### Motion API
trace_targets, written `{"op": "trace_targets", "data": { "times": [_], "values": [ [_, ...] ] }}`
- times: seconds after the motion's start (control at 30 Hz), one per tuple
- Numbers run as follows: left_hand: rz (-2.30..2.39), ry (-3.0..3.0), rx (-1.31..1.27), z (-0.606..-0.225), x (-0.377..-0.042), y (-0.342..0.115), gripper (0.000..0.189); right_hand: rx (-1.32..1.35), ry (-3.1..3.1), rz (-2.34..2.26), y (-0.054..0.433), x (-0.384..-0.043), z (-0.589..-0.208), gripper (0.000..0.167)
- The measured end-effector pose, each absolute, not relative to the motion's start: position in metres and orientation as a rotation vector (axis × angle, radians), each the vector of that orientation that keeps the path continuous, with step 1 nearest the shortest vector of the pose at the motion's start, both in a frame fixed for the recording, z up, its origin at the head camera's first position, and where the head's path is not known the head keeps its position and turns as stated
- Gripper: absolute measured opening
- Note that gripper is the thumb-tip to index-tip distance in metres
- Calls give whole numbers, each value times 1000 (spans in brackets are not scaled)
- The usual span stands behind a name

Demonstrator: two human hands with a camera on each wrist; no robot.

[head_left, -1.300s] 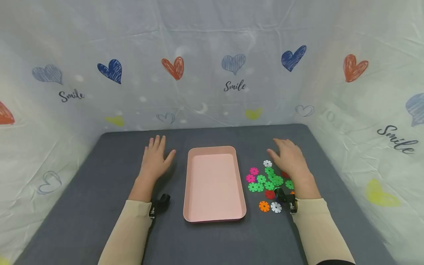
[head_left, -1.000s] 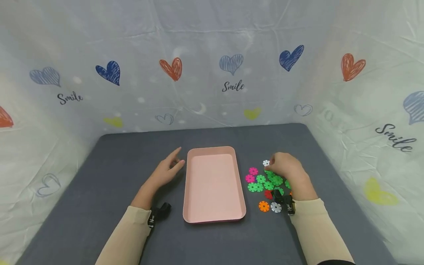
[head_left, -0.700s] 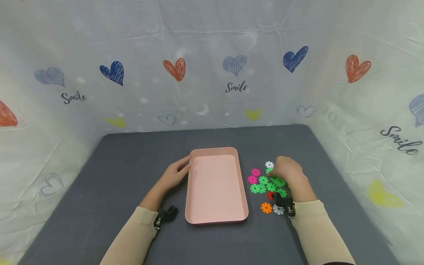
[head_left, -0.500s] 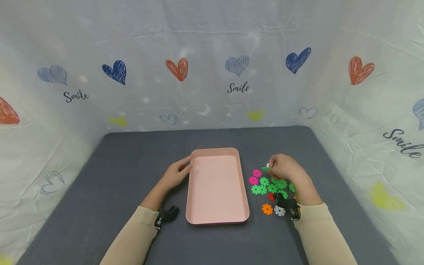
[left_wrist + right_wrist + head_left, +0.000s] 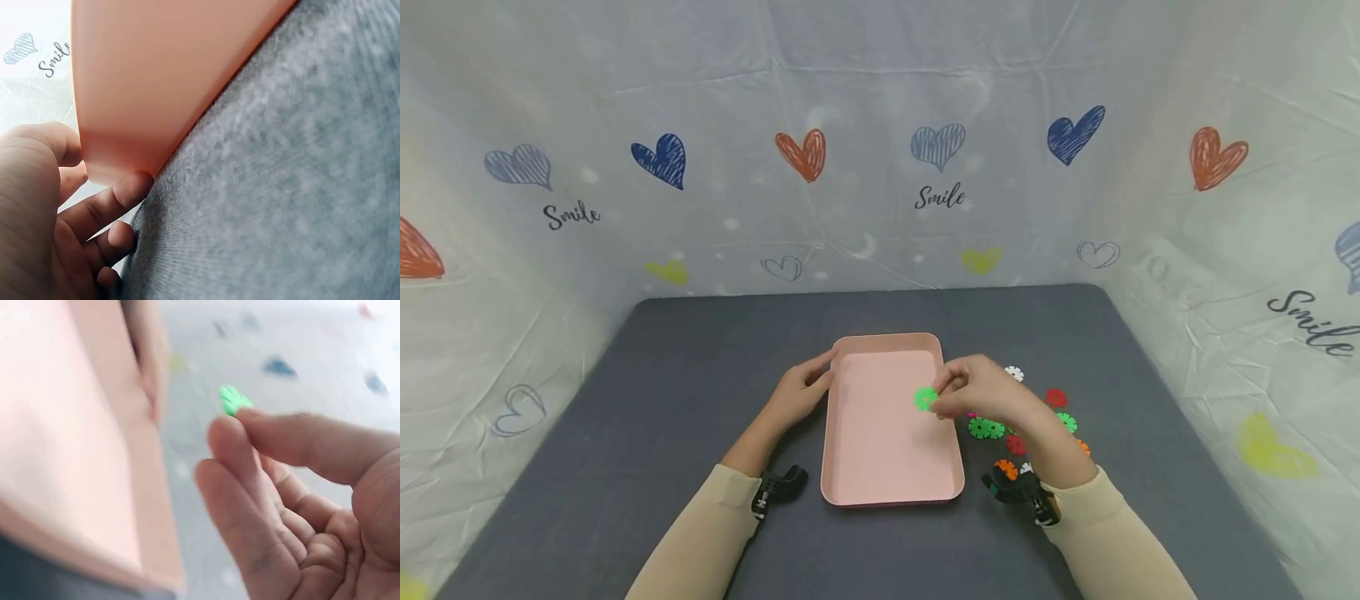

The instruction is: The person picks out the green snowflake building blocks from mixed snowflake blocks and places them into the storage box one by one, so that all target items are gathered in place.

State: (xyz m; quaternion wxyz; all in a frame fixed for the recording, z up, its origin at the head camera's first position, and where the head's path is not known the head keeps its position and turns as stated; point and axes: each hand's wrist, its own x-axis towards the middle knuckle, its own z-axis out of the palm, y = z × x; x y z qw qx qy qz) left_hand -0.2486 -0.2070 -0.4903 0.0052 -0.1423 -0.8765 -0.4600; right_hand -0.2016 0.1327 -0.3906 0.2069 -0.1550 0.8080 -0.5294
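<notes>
Green disc (image 5: 926,399): likely light, stiff; take by rim.
Right hand (image 5: 979,390): pinches it near right edge of tray (image 5: 887,442).
Left hand (image 5: 794,397): fingers spread, touching far-left corner.

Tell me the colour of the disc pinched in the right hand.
Bright green; the head view shows the disc best.

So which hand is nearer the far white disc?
Right: the right hand is just left of the far white disc, pinching a green disc; the left hand is across the tray, at its far-left corner.
</notes>
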Motion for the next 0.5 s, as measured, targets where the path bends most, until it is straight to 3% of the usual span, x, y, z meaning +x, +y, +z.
{"op": "trace_targets", "data": {
  "times": [0.13, 0.37, 0.5],
  "values": [
    [-1414, -2754, -436, -490, -248, -206, 48, -479, 2081, -1598, 97, -189, -402, 33],
    [-1377, -2743, -421, -488, -246, -206, 48, -656, 2258, -1427, 53, -165, -421, 18],
    [-1380, -2733, -435, -488, -246, -206, 48, -754, 2447, -1212, 36, -157, -435, 21]
  ]
}}
